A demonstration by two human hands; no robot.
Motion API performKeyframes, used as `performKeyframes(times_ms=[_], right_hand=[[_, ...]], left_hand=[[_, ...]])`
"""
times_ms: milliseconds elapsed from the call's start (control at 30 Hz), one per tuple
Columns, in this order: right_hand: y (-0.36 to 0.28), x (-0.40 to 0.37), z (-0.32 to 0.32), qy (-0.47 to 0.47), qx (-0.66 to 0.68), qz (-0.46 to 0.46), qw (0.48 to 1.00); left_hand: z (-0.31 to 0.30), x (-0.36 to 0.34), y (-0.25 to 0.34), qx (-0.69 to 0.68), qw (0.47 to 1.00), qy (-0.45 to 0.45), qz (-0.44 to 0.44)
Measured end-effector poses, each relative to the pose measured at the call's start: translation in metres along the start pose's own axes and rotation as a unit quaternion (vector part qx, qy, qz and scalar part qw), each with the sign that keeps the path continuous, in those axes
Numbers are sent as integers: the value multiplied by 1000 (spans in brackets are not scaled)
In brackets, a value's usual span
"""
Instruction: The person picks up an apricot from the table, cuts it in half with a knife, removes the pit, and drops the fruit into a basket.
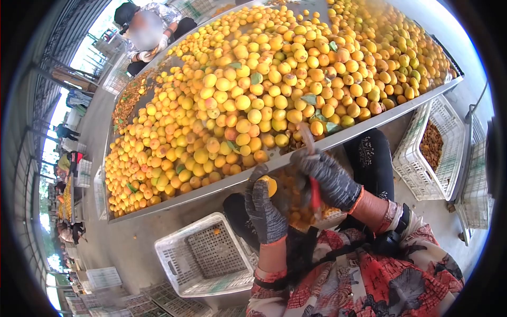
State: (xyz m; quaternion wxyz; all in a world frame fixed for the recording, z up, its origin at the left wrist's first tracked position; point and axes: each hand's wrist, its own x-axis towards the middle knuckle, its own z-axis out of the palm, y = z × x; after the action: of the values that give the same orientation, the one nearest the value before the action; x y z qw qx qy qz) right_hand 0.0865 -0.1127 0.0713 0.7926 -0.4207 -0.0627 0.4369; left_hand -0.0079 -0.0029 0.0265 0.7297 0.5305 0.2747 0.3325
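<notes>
Both hands wear dark grey knitted gloves. My left hand (264, 208), raised at the near edge of the metal table, holds a yellow-orange fruit (268, 186) between thumb and fingers. To its right, my right hand (332, 179) is wrapped round a tool with red handles (315, 194), blurred by motion; its upper end points toward the table. A large heap of yellow and orange fruit (243, 102) lies on the table just beyond both hands, with a few green leaves among it. Below the hands, between my knees, sits a pile of orange pieces (296, 203).
The table's metal rim (369, 124) runs in front of me. A white crate (179, 264) stands at lower left, another crate (412, 171) with brown-orange pieces at right. A co-worker (150, 31) sits across the table at upper left. More people and crates are farther left.
</notes>
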Motion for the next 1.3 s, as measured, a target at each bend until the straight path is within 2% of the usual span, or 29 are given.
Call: performKeyframes(times_ms=[33, 100, 133, 200, 233, 267, 300, 333, 400, 467, 500, 600, 633, 700, 833, 900, 933, 1000, 1033, 1100, 1133, 1200, 1233, 1267, 1300], right_hand=[[-7, 2, 1, 10, 21, -31, 999], [-24, 1, 4, 19, 59, -72, 995], [-24, 4, 4, 23, 60, -74, 995], [-20, 10, 3, -76, 162, -209, 961], [-21, 15, 1, -122, 161, -220, 954], [-20, 15, 2, -121, 161, -221, 954], [-19, 16, 8, -80, 169, -233, 954], [-18, 17, 12, -39, 176, -243, 953], [-13, 17, 15, -72, 231, -239, 941], [-9, 17, 19, 98, 185, -231, 950], [-8, 16, 18, 98, 185, -230, 950], [-8, 11, 10, -23, 118, -255, 959], [-7, 9, 11, -22, 118, -255, 959], [-6, 5, 13, 39, 165, -218, 961], [-7, 4, 11, -4, 187, -178, 966], [-2, 5, 8, -38, -10, -346, 937], [-2, 5, 8, -37, -10, -345, 938], [-2, 4, 8, -82, 60, -303, 948], [-3, 3, 8, -82, 60, -301, 948], [-4, 2, 8, -26, -135, -320, 938], [-1, 4, 6, -26, -136, -320, 937], [10, 9, 1, -18, 127, -210, 969], [6, 9, 11, 48, 18, -254, 966], [5, 12, 8, 49, 17, -256, 965], [2, 19, 3, -40, 93, -243, 965]], left_hand=[[-5, -2, -9, 1, 1000, 2, -1], [-12, -6, -32, 118, 987, 4, 112], [-3, -11, -29, 118, 987, 1, 110], [18, -22, -9, 109, 991, 21, 78], [24, -24, -1, 109, 991, 20, 78], [29, -26, 6, -6, 1000, 22, -8], [32, -27, 8, -120, 988, 24, -95], [30, -28, 7, -120, 988, 23, -96], [20, -30, 4, -45, 990, -31, -127], [17, -32, -1, 0, 994, -42, -98], [16, -32, -3, 44, 995, -53, -68], [21, -34, 1, 27, 994, -44, -91], [23, -34, 1, 27, 994, -45, -92], [27, -34, -1, 42, 998, -4, -56], [32, -36, 13, 54, 995, -10, -80], [32, -34, 13, 87, 993, -4, -75], [30, -34, 7, 87, 993, -4, -76], [19, -35, -17, 163, 984, -6, 65], [13, -34, -23, 164, 984, -5, 65], [3, -32, -31, 313, 936, -82, 136], [9, -31, -23, 312, 937, -82, 135], [25, -32, 0, 177, 984, -27, -24], [22, -32, -7, 177, 984, -27, -24], [16, -31, -20, 242, 969, -27, 30], [11, -30, -30, 306, 948, -27, 83]])
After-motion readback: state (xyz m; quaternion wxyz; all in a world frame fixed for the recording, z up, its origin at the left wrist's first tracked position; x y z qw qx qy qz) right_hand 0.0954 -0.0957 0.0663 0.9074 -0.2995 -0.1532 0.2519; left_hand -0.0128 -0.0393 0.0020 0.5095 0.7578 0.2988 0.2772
